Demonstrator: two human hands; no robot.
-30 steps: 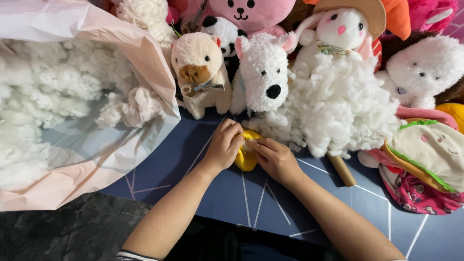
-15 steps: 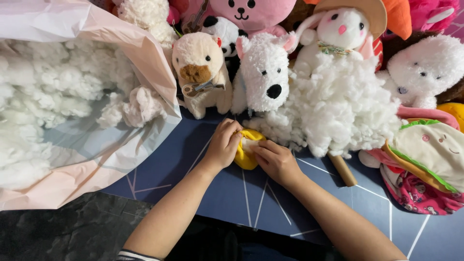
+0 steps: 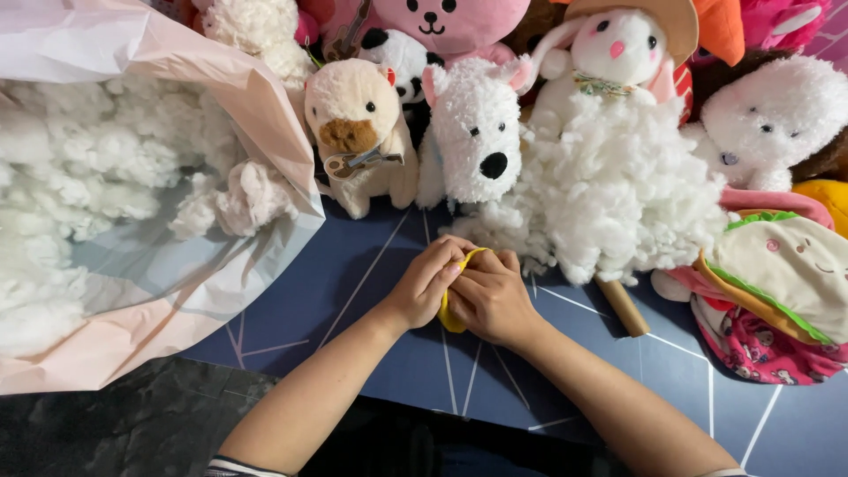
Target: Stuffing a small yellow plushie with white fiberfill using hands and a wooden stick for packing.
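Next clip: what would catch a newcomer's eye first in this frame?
Two hands meet at the centre of the dark blue table, the left hand and right hand closed together around a small yellow fabric piece. Just beyond them sits a big heap of white stuffing, backed by a row of plush toys, including a white dog. On the left, a pale pink bag lies open, full of more stuffing.

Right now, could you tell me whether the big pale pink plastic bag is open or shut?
Open: the big pale pink plastic bag gapes wide, showing loose white stuffing inside.
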